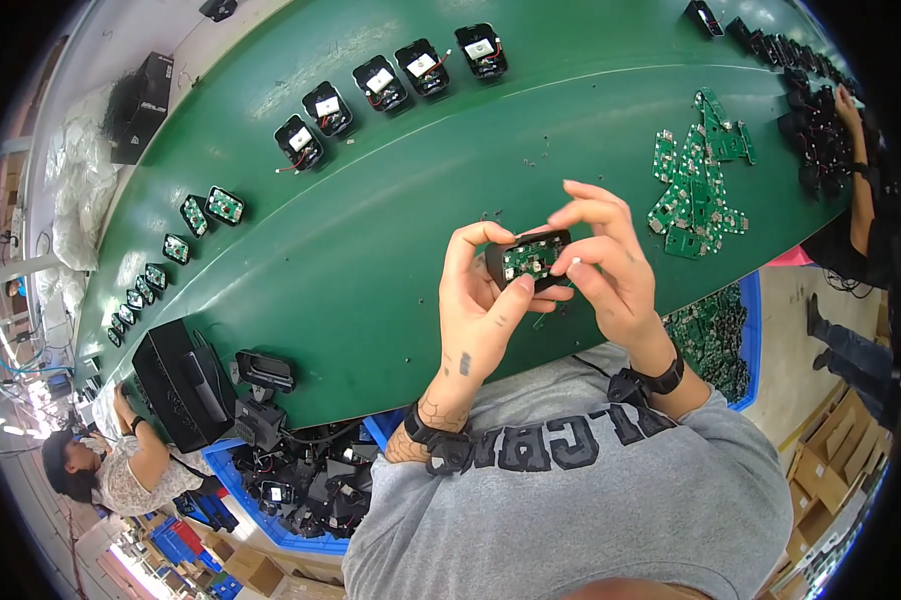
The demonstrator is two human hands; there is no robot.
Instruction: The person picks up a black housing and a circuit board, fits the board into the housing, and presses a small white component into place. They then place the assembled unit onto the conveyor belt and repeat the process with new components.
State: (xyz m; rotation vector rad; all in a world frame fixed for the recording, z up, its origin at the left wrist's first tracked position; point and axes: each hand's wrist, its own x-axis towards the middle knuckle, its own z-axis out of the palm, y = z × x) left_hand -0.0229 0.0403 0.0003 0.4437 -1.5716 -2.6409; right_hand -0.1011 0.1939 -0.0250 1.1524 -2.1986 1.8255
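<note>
My left hand (477, 315) is closed round a small black plastic casing (494, 262) with a green circuit board (532, 257) set in it. The left thumb lies on the board's near edge, and the other fingers go behind and beneath the casing. At the casing's right edge is my right hand (610, 265), its thumb and one fingertip drawn together by the board. Whatever sits between them, if anything, is too small to make out. The other right fingers curve loosely above.
Open black casings (374, 83) stand in a row at the back; smaller casings with boards (225, 205) line the left. Bare circuit boards (695, 185) are heaped right. Blue bins (290, 540) hold parts below the table's near edge. Co-workers are at left (135, 465) and right (860, 190).
</note>
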